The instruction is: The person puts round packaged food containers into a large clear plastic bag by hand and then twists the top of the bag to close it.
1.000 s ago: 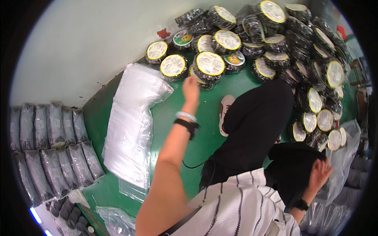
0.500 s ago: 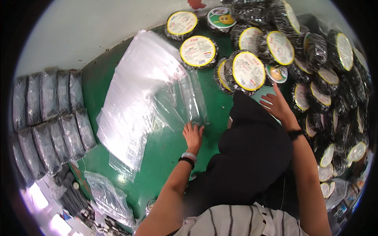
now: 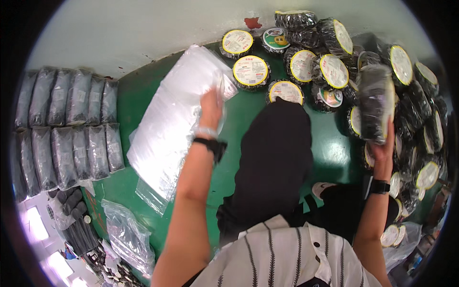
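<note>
My left hand, blurred by motion, is over the stack of clear plastic bags on the green floor. A thin clear plastic bag shows at its fingers, which look closed on it; the fingertips are smeared. On the right, my right hand grips the lower end of a black film-wrapped round pack, tilted on edge and raised in front of the pile. The far side of that pack and some of my fingers are hidden.
Many similar round packs with yellow-rimmed labels are heaped at right and along the pale wall. Long wrapped bundles stand in two rows at left. A crumpled clear bag lies at lower left. My knee juts into the middle.
My left hand has moved up and left over the bag stack with clear plastic. My right hand has moved right and down and now holds a round pack. My leg has shifted left.
</note>
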The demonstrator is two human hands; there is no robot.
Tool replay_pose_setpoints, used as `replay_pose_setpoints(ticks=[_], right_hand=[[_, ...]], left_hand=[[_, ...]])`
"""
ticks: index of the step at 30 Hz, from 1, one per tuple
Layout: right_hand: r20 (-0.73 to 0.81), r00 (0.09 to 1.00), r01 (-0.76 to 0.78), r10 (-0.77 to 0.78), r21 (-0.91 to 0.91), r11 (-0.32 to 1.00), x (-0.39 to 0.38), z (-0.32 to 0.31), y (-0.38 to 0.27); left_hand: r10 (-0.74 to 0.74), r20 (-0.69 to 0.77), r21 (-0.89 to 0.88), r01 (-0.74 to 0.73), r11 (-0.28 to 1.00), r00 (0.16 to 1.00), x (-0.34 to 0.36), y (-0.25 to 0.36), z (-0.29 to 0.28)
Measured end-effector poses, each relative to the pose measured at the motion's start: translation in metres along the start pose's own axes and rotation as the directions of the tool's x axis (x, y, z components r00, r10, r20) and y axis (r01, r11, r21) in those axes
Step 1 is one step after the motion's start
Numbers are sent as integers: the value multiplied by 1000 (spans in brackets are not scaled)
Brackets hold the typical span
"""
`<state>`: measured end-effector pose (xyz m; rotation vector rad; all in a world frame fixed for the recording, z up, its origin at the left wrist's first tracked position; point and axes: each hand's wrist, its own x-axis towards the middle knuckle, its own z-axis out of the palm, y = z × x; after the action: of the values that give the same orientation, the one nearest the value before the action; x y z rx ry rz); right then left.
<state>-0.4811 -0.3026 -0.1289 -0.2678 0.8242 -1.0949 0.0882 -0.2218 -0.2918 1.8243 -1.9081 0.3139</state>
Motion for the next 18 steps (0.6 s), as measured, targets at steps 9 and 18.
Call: replay_pose_setpoints(ticks=[9, 18], right_hand=[[320, 934, 170, -157, -14, 985, -112, 95, -17], [52, 993, 109, -104, -109, 988, -203, -16, 49]], left_hand=[[96, 379, -383, 62, 922, 920, 270, 195, -284], [134, 645, -656, 635, -407, 752, 93, 379, -204]])
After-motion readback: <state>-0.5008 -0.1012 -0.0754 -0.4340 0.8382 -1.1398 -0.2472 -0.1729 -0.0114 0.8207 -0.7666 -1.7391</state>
